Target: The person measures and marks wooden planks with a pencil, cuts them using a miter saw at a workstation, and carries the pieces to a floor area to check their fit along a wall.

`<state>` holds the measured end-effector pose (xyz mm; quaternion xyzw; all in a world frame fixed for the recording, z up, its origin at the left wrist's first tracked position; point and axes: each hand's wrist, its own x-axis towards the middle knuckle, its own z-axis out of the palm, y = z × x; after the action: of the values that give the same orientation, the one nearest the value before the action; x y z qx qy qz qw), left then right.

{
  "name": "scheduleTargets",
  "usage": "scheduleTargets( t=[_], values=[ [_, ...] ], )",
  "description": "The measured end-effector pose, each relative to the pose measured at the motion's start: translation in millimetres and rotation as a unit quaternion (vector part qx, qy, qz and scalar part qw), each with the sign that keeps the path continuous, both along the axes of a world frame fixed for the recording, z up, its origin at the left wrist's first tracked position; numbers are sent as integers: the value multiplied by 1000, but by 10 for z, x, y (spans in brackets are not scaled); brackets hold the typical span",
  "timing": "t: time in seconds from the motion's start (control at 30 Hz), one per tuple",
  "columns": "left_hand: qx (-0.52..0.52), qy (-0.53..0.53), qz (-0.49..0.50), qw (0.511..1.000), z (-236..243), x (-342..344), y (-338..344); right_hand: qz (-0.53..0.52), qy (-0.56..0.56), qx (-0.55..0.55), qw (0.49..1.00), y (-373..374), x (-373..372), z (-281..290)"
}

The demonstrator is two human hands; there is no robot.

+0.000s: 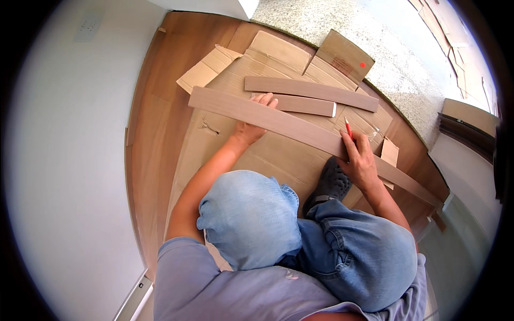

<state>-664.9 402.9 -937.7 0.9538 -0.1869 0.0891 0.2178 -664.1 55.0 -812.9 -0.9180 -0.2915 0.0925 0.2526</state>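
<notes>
A long, narrow wood-look board (300,128) slants across in front of me, from upper left to lower right. My left hand (249,128) is closed round its left half; the fingertips show past the far edge and the board hides part of the hand. My right hand (360,160) holds a red pencil (348,127), tip pointing away from me, and rests against the board's right part. Just beyond lie two shorter strips of the same colour: a longer strip (310,91) and a shorter strip (305,105) with a white end.
Flattened cardboard (214,155) covers much of the wooden floor (155,128). My dark clog (331,184) stands on it beneath the board. A white wall (75,139) rises at the left. Speckled stone flooring (342,32) lies beyond, and a pale panel (463,166) is at the right.
</notes>
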Motion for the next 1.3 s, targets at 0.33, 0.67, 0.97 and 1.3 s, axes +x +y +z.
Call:
scheduleTargets(
  t=[0.33,0.67,0.97,1.3],
  values=[
    [21,12,14,1000,20,629,-166,8,-10,12,1000,70,-13,-35],
    [30,53,6,998,84,744,-273,21,6,25,999,66,15,-70],
    [92,176,-36,980,553,440,189,16,39,0,999,72,147,130],
    [162,279,-28,946,2600,-412,1756,-82,81,-32,993,127,589,1066]
  ],
)
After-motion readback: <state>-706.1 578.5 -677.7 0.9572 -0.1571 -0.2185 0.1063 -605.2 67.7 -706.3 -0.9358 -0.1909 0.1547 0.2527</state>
